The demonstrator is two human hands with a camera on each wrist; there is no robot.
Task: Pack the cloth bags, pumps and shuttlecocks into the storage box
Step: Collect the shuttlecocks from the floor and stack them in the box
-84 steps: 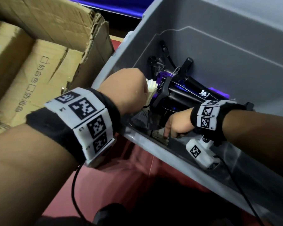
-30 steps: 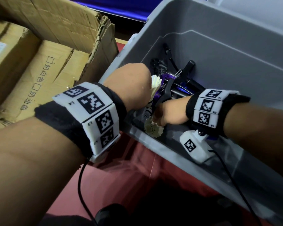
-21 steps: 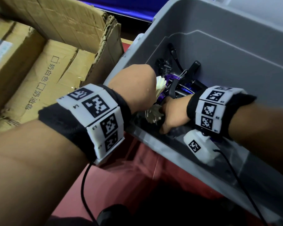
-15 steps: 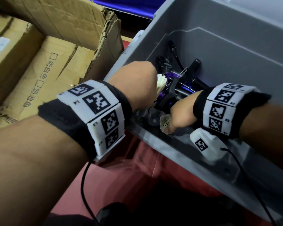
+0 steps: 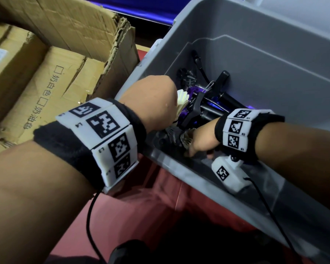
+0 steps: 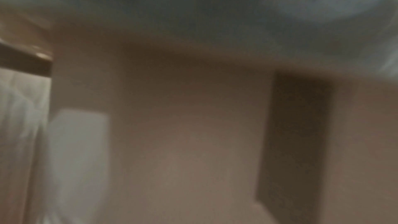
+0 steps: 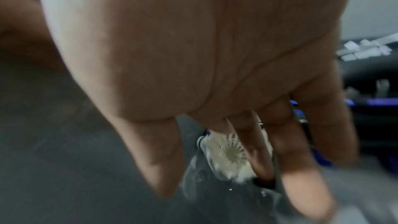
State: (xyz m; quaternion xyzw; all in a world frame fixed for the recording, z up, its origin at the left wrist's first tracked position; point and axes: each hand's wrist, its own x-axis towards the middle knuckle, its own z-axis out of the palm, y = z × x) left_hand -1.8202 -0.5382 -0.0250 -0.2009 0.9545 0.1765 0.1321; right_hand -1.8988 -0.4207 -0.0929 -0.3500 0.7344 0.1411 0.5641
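Beyond spread right fingers [image 7: 301, 142]: a shuttlecock [image 7: 228, 152].

Right hand [image 7: 193, 54] fills the shot, fingers [image 7: 305, 168] reaching down, straight, over a white shuttlecock [image 7: 226, 151] on the grey box floor [image 7: 64, 142]; contact is probably there, though blur hides it.

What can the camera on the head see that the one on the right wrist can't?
Only the head view shows both wrists with their marker bands, the left hand at the grey storage box, white feathers beside it, the black pumps and the cardboard boxes. Only the right wrist view shows the right hand's straight, spread fingers from below. Both show the right hand by a shuttlecock low in the box.
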